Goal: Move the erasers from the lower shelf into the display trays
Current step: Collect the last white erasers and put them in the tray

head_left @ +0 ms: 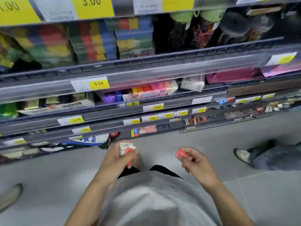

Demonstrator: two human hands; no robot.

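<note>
Stationery shelves (146, 74) with yellow price tags fill the upper frame above a grey tiled floor (48, 185). At lower centre, the left hand (117, 160) grips a small bundle of red-and-white erasers (126, 148), while the right hand (195, 162) pinches a single eraser (182, 154). Both loads sit clear of the shelving, so placement in the display trays appears yet to come; the trays cannot be picked out.

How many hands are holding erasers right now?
2. The left hand grips a small bunch of erasers; the right hand pinches one red eraser. More may be hidden in the left fist.
</note>
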